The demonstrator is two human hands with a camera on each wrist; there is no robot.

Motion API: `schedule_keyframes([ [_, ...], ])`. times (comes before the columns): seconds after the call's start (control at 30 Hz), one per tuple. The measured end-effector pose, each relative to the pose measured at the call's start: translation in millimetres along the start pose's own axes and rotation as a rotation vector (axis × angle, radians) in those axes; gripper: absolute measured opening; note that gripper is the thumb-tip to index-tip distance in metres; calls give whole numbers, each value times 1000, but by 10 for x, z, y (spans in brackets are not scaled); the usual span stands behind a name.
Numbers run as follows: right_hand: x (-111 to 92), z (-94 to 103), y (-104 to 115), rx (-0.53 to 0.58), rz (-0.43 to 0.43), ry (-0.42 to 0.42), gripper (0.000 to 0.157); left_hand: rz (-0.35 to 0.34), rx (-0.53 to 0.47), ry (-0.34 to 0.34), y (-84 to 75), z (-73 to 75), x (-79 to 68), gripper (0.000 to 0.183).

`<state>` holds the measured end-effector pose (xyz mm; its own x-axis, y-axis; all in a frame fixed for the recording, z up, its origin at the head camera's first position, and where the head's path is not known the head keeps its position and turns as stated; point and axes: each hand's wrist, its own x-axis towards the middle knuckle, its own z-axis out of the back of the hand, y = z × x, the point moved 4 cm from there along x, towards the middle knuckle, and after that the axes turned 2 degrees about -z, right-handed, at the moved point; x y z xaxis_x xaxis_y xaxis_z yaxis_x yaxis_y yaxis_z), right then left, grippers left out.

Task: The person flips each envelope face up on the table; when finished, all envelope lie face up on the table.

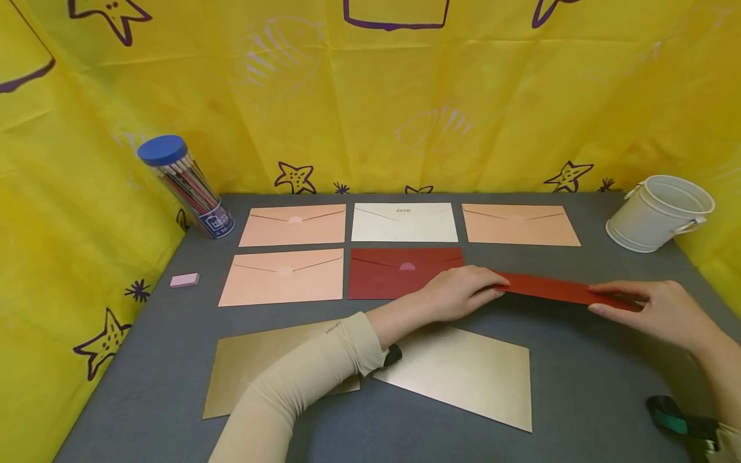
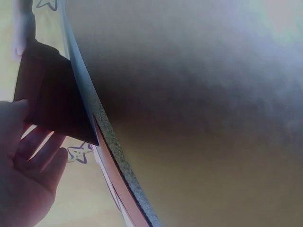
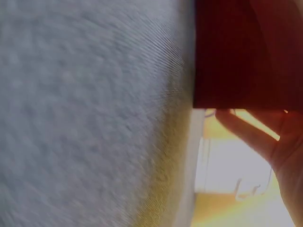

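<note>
A red envelope (image 1: 550, 289) is held by its two short ends, tilted so that it shows as a narrow strip in the head view. My left hand (image 1: 460, 292) pinches its left end, and my right hand (image 1: 660, 312) pinches its right end. In the left wrist view the envelope (image 2: 52, 90) looks dark, with the left fingers (image 2: 35, 151) at its near end. The right wrist view has the envelope (image 3: 241, 56) at the upper right, above the right hand (image 3: 284, 146). Another red envelope (image 1: 382, 276) lies flat just left of the held one.
Peach envelopes (image 1: 289, 235) and a white envelope (image 1: 405, 228) lie in rows behind. Two gold envelopes (image 1: 480, 370) lie in front, one partly under the left forearm. A pencil tub (image 1: 188, 186) and pink eraser (image 1: 184, 280) stand left; a white bucket (image 1: 654, 215) stands back right.
</note>
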<state>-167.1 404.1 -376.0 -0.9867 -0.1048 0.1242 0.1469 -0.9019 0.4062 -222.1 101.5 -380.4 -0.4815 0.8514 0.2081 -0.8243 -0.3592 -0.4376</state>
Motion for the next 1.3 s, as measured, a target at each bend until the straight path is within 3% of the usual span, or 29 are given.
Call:
schedule_keyframes([
  [0.13,-28,55,-82,183,-60,-11,21,39,-58,-127,33,59,18,28],
  [0.27,-1,71,-180,221,-132,-1,22,73,-114,-232,62,104,21,25],
  [0.37,45,44,-235,239,-158,39,24,100,-138,-264,83,111,18,24],
  [0.53,126,-16,-290,273,-163,103,27,154,-181,-252,122,85,30,22],
  [0.73,206,-43,-345,287,-221,63,40,248,-224,-244,169,56,98,25],
  [1.03,384,-114,-311,114,-253,107,54,539,-581,-241,237,-56,52,51],
  [1.3,412,-131,-278,31,-234,178,73,669,-710,-194,195,-158,-9,59],
])
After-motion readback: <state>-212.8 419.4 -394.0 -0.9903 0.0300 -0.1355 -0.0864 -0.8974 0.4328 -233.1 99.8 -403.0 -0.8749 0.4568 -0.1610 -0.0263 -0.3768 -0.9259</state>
